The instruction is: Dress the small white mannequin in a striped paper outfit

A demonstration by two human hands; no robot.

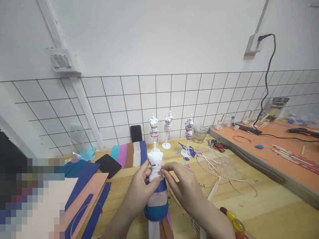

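Handwork on a small surface seems to be the step in hand, centred on the waist of a glossy white miniature dress form with blue and pink flecks [156, 161]. It stands upright between the 2 hands, above a rounded skirt banded in blue, greyish pink and teal [156, 199]. The left hand [139, 187] is clamped on the form, thumb across its lower front and fingers along its side. The right hand [185, 184] has its thumb and index fingertip drawn close at the opposite side of the waist; whether they pinch a scrap between them, I cannot tell.

As I judge it, a move from here calls for a steady left grip and light, exact pressure from the right fingertips, without creasing the skirt just below.

Beyond the hands, 3 small patterned white dress forms on stands [154, 127] [168, 122] [189, 129] are upright, with crumpled blue scraps [191, 151] by the base of the rightmost. Ahead and to the left of the left hand lies a multicoloured striped sheet [131, 154]; nearer on that side are flat blue and salmon pieces [91, 196]. Past the right hand lie thin pale loops with small beads [219, 162], and beside the right forearm, glossy amber and yellow oval beads [231, 215]
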